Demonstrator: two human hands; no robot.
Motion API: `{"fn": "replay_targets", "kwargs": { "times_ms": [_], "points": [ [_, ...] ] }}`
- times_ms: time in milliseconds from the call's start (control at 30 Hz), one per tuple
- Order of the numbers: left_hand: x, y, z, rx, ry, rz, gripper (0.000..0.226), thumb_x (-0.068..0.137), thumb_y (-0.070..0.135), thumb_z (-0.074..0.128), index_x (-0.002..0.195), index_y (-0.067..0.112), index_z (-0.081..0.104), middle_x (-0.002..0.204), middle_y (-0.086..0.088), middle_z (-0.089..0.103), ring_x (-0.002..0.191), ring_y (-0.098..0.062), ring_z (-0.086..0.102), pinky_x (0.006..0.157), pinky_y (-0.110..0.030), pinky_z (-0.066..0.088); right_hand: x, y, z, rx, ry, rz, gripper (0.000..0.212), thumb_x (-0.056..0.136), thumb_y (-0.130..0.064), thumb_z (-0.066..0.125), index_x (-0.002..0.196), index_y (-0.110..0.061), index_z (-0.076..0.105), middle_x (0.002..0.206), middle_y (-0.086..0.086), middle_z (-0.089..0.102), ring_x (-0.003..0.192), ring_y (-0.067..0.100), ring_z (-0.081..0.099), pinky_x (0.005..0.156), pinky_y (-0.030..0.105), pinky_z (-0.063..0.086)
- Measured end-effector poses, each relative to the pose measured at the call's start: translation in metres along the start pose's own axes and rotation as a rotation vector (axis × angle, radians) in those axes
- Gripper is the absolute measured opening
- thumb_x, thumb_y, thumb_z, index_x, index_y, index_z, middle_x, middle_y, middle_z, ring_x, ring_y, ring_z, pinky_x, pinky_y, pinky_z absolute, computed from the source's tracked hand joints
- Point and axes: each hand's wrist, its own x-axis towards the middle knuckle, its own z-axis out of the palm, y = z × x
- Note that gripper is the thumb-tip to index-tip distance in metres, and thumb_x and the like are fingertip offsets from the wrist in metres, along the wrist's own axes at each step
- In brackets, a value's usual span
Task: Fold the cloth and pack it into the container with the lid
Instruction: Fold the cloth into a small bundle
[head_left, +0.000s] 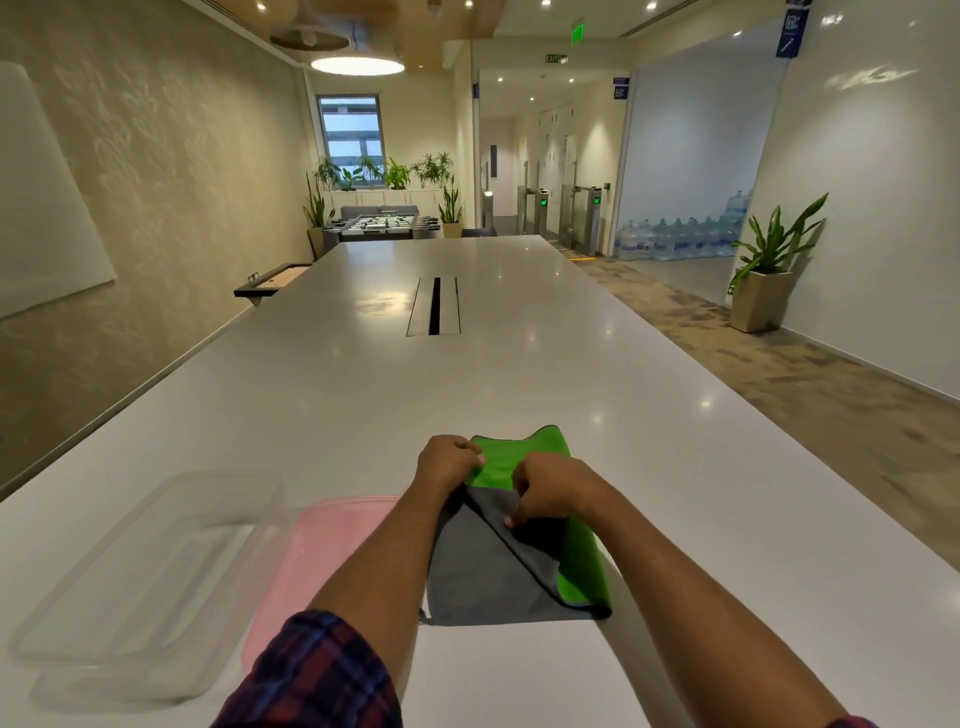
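A cloth (483, 577), green on one side and grey on the other, lies partly folded on the white table (519, 364) near its front edge. My left hand (449, 462) pinches the green layer at the cloth's far left. My right hand (545, 491) grips the grey flap near its upper middle. A clear plastic container (150, 566) stands open at the left. Its pink lid (322, 561) lies flat between the container and the cloth, partly hidden by my left forearm.
A cable slot (434, 306) sits in the middle of the long table. The floor drops away on the right, with a potted plant (769, 275) by the wall. A wall runs along the table's left side.
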Motion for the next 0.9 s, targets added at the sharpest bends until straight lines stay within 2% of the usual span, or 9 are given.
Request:
{"fn": "replay_targets", "kwargs": {
  "times_ms": [133, 233, 300, 367, 467, 533, 667, 800, 900],
  "points": [
    [0.003, 0.009, -0.001, -0.065, -0.028, -0.096, 0.034, 0.084, -0.007, 0.060, 0.110, 0.007, 0.077, 0.108, -0.009, 0.071, 0.088, -0.022, 0.063, 0.075, -0.029, 0.055, -0.016, -0.015, -0.011, 0.269, -0.062, -0.268, 0.037, 0.080, -0.034, 0.084, 0.079, -0.009, 0.057, 0.068, 0.000, 0.047, 0.062, 0.017, 0.045, 0.060, 0.033, 0.033],
    [0.005, 0.017, -0.007, -0.101, -0.019, -0.148, 0.028, 0.090, 0.006, 0.058, 0.113, 0.004, 0.073, 0.102, -0.010, 0.067, 0.094, -0.027, 0.063, 0.082, -0.033, 0.053, -0.027, -0.026, -0.016, 0.353, -0.036, -0.378, 0.029, 0.081, -0.027, 0.085, 0.088, -0.009, 0.064, 0.071, -0.007, 0.053, 0.064, 0.011, 0.049, 0.062, 0.030, 0.040],
    [0.005, 0.017, -0.011, -0.087, 0.016, -0.136, 0.024, 0.092, 0.011, 0.059, 0.112, 0.005, 0.070, 0.100, -0.012, 0.065, 0.089, -0.028, 0.063, 0.075, -0.030, 0.052, -0.031, -0.031, -0.017, 0.383, -0.047, -0.408, 0.026, 0.080, -0.027, 0.086, 0.091, -0.012, 0.069, 0.074, -0.007, 0.059, 0.067, 0.010, 0.053, 0.065, 0.029, 0.043],
    [0.006, 0.016, -0.016, -0.079, 0.072, -0.101, 0.017, 0.094, 0.016, 0.061, 0.101, 0.004, 0.070, 0.098, -0.016, 0.064, 0.082, -0.028, 0.063, 0.069, -0.029, 0.051, -0.034, -0.031, -0.017, 0.410, -0.084, -0.425, 0.025, 0.080, -0.028, 0.087, 0.093, -0.013, 0.072, 0.076, -0.006, 0.064, 0.069, 0.009, 0.058, 0.065, 0.029, 0.047],
    [0.006, 0.013, -0.022, 0.074, 0.089, -0.079, 0.033, 0.092, 0.023, 0.057, 0.092, -0.007, 0.070, 0.102, -0.026, 0.067, 0.098, -0.036, 0.065, 0.074, -0.031, 0.043, -0.034, -0.030, -0.011, 0.451, -0.145, -0.422, 0.022, 0.078, -0.023, 0.089, 0.093, -0.017, 0.074, 0.070, -0.013, 0.064, 0.061, 0.004, 0.059, 0.058, 0.020, 0.047],
    [-0.001, 0.014, -0.027, 0.144, 0.050, -0.059, 0.032, 0.078, 0.033, 0.049, 0.071, 0.004, 0.061, 0.094, -0.021, 0.061, 0.089, -0.031, 0.058, 0.073, -0.028, 0.038, -0.034, -0.033, -0.002, 0.417, -0.163, -0.433, 0.025, 0.078, -0.023, 0.089, 0.098, -0.018, 0.075, 0.062, -0.020, 0.062, 0.052, -0.003, 0.054, 0.052, 0.009, 0.040],
    [-0.008, 0.005, -0.032, 0.292, 0.027, 0.005, 0.021, 0.081, 0.014, 0.052, 0.061, 0.009, 0.049, 0.066, -0.008, 0.050, 0.077, -0.027, 0.050, 0.061, -0.029, 0.036, -0.036, -0.042, 0.017, 0.264, -0.126, -0.460, 0.041, 0.079, -0.031, 0.087, 0.114, -0.016, 0.075, 0.068, -0.024, 0.061, 0.056, -0.009, 0.053, 0.052, 0.014, 0.034],
    [-0.009, -0.006, -0.030, 0.418, 0.007, 0.074, 0.010, 0.082, 0.001, 0.055, 0.080, 0.010, 0.061, 0.082, -0.010, 0.058, 0.081, -0.025, 0.053, 0.070, -0.028, 0.039, -0.040, -0.050, 0.026, 0.269, -0.134, -0.481, 0.045, 0.078, -0.037, 0.087, 0.118, -0.023, 0.075, 0.104, -0.008, 0.073, 0.061, -0.011, 0.054, 0.059, 0.018, 0.038],
    [-0.011, -0.008, -0.029, 0.392, 0.015, 0.096, 0.010, 0.081, 0.002, 0.056, 0.076, 0.011, 0.057, 0.078, -0.007, 0.056, 0.081, -0.026, 0.051, 0.070, -0.029, 0.040, -0.045, -0.054, 0.029, 0.270, -0.123, -0.494, 0.043, 0.076, -0.039, 0.088, 0.116, -0.027, 0.076, 0.095, -0.012, 0.072, 0.061, -0.004, 0.055, 0.059, 0.021, 0.040]
  ]
}}
